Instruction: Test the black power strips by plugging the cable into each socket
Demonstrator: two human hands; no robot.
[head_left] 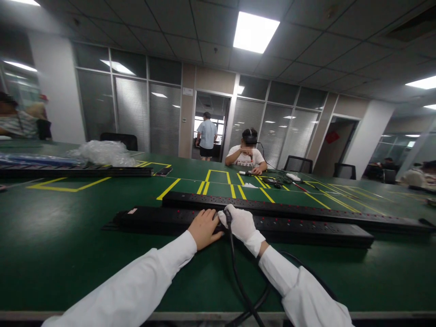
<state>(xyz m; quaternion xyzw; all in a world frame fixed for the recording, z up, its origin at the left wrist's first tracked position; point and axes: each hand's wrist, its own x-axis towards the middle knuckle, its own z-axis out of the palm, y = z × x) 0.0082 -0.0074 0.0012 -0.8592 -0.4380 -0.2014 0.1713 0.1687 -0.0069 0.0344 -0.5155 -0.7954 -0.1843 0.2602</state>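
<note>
A long black power strip (pixel 306 231) with a row of sockets and small red lights lies across the table in front of me. My left hand (pixel 203 229), bare, rests on top of it, fingers stretched out and thumb apart along the near side. Right beside it is my right hand (pixel 242 223) in a white glove, closed around a black plug (pixel 228 217) held over the strip. From the plug a black cable (pixel 235 268) hangs down towards the table's near edge. Whether the plug sits in a socket is hidden by my fingers.
Behind lies a second long power strip (pixel 289 210). On the green table (pixel 68 254) are yellow tape marks (pixel 218 171), crumpled clear plastic (pixel 102 152) and dark bars (pixel 75 172) at left. Across sits a person (pixel 245 156) near cables; another person (pixel 206 134) stands in the doorway.
</note>
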